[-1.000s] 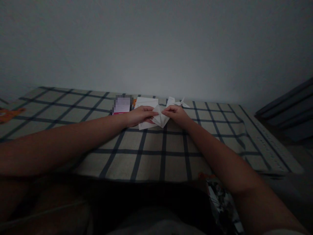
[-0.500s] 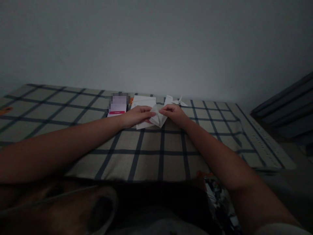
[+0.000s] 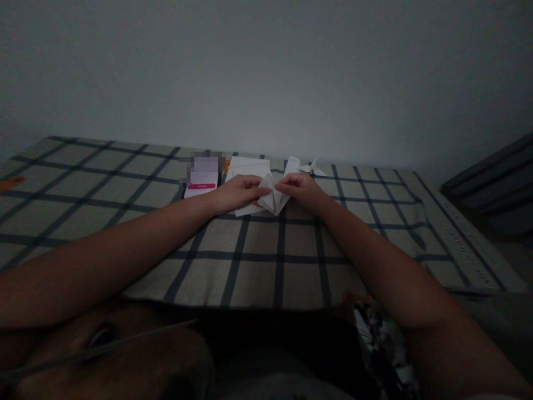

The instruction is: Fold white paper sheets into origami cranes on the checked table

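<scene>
Between my two hands is a piece of white folded paper (image 3: 271,195), standing up with a pointed flap and creases. My left hand (image 3: 244,191) pinches its left side between thumb and fingers. On the right side, the thumb and fingertips of my right hand (image 3: 300,190) close on the paper. White paper sheets (image 3: 250,165) lie beneath and behind my left hand. Just past my right hand sit a folded paper crane (image 3: 313,168) and another small white paper piece (image 3: 292,163).
A checked cloth (image 3: 258,266) covers the table, which meets a plain wall (image 3: 266,78). Left of the sheets lies a phone (image 3: 202,179) with a lit, partly blurred screen. A brown dog's head (image 3: 137,355) is close at lower left. A shiny crumpled packet (image 3: 385,344) is at lower right.
The folded paper's flap now stands more upright and its sides look more opened. Both hands keep their hold. The dog's head has turned and moved, showing an eye. The view has shifted slightly.
</scene>
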{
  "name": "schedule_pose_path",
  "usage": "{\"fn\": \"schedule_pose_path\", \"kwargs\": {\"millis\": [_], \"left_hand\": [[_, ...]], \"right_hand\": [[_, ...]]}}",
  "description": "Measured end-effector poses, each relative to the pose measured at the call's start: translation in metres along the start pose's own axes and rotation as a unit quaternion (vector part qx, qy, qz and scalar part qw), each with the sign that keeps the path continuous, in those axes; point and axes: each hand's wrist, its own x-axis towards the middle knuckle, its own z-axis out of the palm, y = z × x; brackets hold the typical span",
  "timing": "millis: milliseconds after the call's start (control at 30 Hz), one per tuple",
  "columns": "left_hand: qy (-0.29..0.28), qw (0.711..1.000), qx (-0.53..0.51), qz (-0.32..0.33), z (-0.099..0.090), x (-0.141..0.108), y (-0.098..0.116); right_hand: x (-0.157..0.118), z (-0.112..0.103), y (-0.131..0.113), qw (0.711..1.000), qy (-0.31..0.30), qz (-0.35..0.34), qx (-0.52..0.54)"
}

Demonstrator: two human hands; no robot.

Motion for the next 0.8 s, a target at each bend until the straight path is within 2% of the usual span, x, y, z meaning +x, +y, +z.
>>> {"fn": "schedule_pose_path", "kwargs": {"millis": [267, 667, 800], "left_hand": [[0.010, 1.000, 0.004, -0.022, 0.001, 0.000, 0.004], [0.004, 0.992, -0.092, -0.084, 0.004, 0.017, 0.011], [0.009, 0.995, -0.072, -0.066, 0.005, 0.015, 0.012]], "right_hand": [[0.001, -0.001, 0.000, 1.000, -0.004, -0.005, -0.014], [0.003, -0.004, 0.004, 1.000, 0.016, -0.006, -0.026], [0.003, -0.004, 0.006, 1.000, 0.011, -0.006, -0.022]]}}
